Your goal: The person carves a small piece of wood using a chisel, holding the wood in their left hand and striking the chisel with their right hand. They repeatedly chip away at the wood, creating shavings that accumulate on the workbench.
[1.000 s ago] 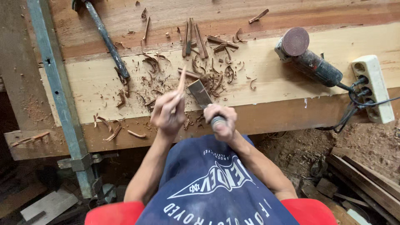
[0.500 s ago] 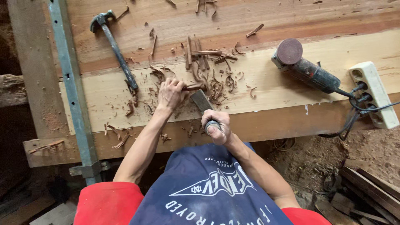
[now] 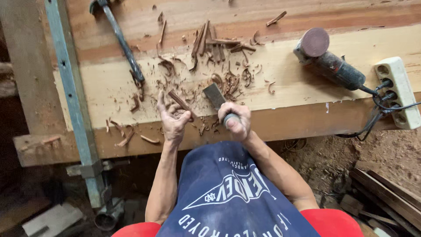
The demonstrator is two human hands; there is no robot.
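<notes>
- Right hand point(image 3: 234, 120) grips the chisel point(image 3: 215, 96); left hand point(image 3: 173, 118) pinches a wood sliver point(image 3: 180, 105) just beside the blade.
- A slip could cut those fingers.

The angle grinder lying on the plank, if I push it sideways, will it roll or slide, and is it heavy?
The angle grinder probably would not roll far: its round sanding disc juts out wider than the body. It looks dense for its size, so likely heavy. Its cable runs to the power strip and may tug back.

Wooden workbench point(image 3: 307, 94) carries hammer point(image 3: 119, 37), grinder point(image 3: 329, 59), shavings point(image 3: 219, 61).
</notes>
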